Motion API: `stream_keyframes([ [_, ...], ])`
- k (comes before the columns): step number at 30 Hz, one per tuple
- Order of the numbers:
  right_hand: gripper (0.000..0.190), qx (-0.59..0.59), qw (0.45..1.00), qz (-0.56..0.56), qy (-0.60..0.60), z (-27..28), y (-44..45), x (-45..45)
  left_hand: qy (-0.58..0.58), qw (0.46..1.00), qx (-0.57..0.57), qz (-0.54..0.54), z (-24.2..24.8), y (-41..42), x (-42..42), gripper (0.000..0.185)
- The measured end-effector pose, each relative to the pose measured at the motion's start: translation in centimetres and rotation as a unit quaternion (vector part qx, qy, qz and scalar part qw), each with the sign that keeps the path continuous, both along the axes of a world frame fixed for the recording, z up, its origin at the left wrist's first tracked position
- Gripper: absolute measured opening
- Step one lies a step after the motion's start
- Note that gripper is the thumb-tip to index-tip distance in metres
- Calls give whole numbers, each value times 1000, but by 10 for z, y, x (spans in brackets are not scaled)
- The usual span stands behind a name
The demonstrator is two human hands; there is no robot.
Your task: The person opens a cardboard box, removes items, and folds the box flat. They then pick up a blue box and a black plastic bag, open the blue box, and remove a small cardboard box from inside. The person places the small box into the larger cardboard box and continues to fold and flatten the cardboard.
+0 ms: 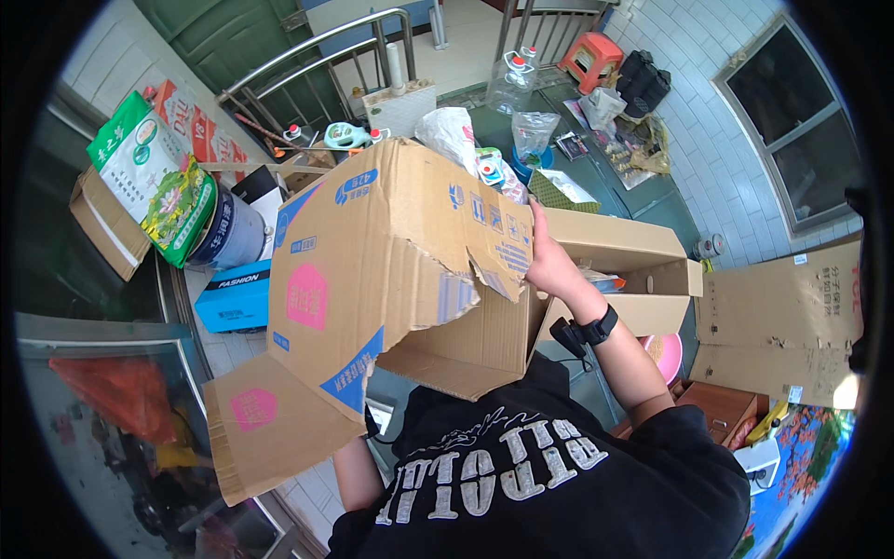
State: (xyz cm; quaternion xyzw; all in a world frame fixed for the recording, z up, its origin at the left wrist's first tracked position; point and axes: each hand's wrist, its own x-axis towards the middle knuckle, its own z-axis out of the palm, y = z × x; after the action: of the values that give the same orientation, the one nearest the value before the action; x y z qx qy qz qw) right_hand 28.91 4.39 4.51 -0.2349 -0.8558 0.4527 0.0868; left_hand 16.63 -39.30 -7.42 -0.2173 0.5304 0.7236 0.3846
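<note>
A large torn cardboard box (412,230) with blue and pink print is tilted up before me. Its torn opening faces my body, and one flap (279,426) hangs out to the lower left. My right hand (552,255) grips the box's right side near a ragged edge, and a black strap with a small device is on that wrist. The box hides my left hand; only part of the left forearm (356,472) shows below the flap. Behind my right wrist lies a long open carton (621,241) with some items inside.
Left of the box are a blue shoebox (234,297), a paint bucket (234,227) and a green-and-white bag (154,178). Beyond it stand a metal railing (314,52), clear plastic jugs (510,84) and a red stool (592,59). A pink basin (667,356) and flattened cardboard (775,321) are at right.
</note>
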Motion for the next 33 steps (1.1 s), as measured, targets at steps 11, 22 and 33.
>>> stream_keyframes([
  [11, 63, 152, 967, -168, -114, -6, -3, 48, 483, 839, -250, -20, 24, 56, -20, 97],
  [22, 68, 95, 967, -235, -33, 1, 8, 79, 542, 805, -223, -91, 86, 154, -12, 107],
  [33, 59, 147, 947, -286, -22, 15, 18, 101, 749, 470, -464, -45, 183, 210, 19, 102],
])
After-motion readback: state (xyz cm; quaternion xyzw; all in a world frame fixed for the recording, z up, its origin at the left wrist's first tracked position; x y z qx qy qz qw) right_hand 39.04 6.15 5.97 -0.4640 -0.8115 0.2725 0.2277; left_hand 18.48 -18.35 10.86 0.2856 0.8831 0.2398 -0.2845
